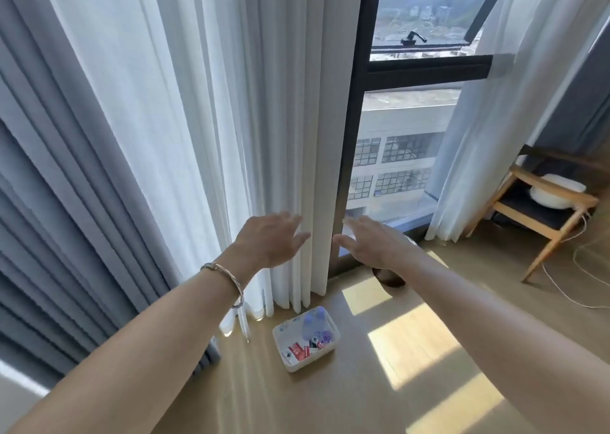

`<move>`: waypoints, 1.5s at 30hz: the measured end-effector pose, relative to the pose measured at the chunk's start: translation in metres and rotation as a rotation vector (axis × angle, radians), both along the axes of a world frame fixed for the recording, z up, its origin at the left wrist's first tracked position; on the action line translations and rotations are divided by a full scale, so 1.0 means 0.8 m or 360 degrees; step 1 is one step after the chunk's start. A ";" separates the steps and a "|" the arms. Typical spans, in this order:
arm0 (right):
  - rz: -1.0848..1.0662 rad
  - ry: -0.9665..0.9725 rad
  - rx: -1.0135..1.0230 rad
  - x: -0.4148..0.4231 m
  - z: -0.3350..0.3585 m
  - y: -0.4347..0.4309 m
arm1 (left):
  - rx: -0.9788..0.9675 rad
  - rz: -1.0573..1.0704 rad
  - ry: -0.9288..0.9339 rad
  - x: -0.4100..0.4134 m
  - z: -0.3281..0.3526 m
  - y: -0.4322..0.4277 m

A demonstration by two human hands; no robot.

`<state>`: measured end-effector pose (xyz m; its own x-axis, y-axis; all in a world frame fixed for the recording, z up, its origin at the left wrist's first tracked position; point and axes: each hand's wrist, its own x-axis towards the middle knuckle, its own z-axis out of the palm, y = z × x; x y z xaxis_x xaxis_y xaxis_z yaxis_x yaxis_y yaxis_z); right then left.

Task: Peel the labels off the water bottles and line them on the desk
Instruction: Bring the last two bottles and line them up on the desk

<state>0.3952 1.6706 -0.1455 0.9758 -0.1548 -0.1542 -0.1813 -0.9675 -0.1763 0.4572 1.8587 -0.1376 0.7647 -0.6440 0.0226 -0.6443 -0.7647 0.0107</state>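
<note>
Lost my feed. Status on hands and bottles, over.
Left hand open, empty. Right hand open, empty. Bottles lie in white basket, untouched. No obstruction seen.

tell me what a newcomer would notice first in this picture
Both arms stretch forward mid-frame, the left hand and right hand open before the white curtain and tall window. Below them a small white basket on the wooden surface holds a water bottle and red packets.

wooden floor [330, 407], white basket [315, 357], wooden chair [528, 210]

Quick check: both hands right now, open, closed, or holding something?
Left hand: open, fingers spread, holding nothing.
Right hand: open, fingers extended, holding nothing.
</note>
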 end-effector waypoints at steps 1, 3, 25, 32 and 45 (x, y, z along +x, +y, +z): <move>0.0032 0.0010 -0.0017 0.012 0.002 -0.014 | 0.0004 0.0020 0.0012 0.011 -0.002 -0.013; 0.0175 0.0033 -0.0131 0.034 0.007 -0.041 | 0.0007 0.0067 0.0042 0.033 -0.005 -0.041; 0.0445 0.0375 0.0123 0.280 -0.086 -0.149 | 0.0250 0.0437 0.0372 0.230 -0.101 -0.143; 0.0214 0.0520 0.0029 0.378 -0.108 -0.181 | 0.0163 0.0292 0.0500 0.335 -0.136 -0.183; 0.0503 0.0975 0.0076 0.472 -0.295 -0.173 | 0.0087 0.0693 0.1035 0.399 -0.319 -0.174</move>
<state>0.7726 1.5324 -0.3814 0.7080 0.1433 -0.6915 0.0277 -0.9841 -0.1756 0.7761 1.7197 -0.3926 0.7973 -0.2705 -0.5395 -0.1638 -0.9574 0.2379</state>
